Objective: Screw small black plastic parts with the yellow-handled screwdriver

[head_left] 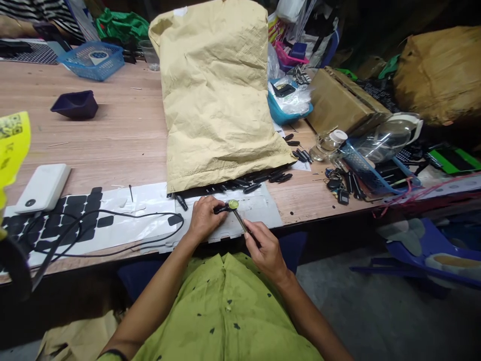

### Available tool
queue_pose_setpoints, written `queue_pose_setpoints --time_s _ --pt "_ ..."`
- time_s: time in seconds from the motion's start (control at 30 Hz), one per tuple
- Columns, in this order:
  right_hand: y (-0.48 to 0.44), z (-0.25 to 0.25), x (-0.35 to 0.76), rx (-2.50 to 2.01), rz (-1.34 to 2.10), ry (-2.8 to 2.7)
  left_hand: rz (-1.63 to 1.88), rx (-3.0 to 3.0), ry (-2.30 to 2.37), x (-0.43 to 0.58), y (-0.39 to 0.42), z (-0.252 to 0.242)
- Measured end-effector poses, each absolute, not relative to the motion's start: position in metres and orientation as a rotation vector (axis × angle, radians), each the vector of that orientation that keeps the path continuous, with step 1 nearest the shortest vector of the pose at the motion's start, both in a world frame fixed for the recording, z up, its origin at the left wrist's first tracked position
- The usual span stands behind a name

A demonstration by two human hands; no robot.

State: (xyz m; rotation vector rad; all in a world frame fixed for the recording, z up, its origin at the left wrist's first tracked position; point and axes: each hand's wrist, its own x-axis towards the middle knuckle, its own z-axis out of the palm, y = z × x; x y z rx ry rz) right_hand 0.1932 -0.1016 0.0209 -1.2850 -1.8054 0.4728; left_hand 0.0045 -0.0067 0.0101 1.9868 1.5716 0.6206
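One small black part (221, 209) is being gripped in the closed fingers of the left hand (203, 217), just above the white sheet (259, 210) at the near edge of the wooden table (124, 130). One slim metal tool (240, 220) is being held in the right hand (266, 249), whose fingers are being kept curled around its handle; its tip is being pressed against the black part, where one small round yellow-green piece (233, 204) is being shown. Both hands are being held close together over the sheet.

Behind the hands, one large tan paper sack (218, 95) is being propped on the table, and a row of similar black parts (259, 180), too many and too overlapped to be counted exactly, is being left along its lower edge. One white power bank (42, 187) is being kept at the left, beside one sheet of dark square pads (71, 220) crossed by one black cable (124, 235). One dark blue tray (75, 105) and one blue mesh basket (91, 60) are being kept farther back. One clear bottle with a white cap (328, 142) is being laid on its side at the right, near one brown cardboard box (341, 100). One yellow tag (11, 145) with print is being seen at the left edge; its writing cannot be read.
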Motion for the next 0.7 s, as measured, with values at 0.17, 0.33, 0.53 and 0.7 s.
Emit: queue_pose_setpoints --time_s 0.17,0.33,0.53,0.7 --pt "-0.1 0.018 0.193 -1.284 0.441 -1.89 0.626 1.989 1.539 0.003 -0.005 0.012" --pt "-0.099 0.022 0.198 -1.311 0.458 -1.841 0.64 1.982 1.501 0.002 -0.004 0.011" --pt "-0.101 0.023 0.201 -1.306 0.447 -1.812 0.645 1.993 1.509 0.002 -0.003 0.01" --pt "-0.099 0.02 0.204 -1.355 0.42 -1.767 0.639 1.991 1.507 0.001 -0.003 0.011"
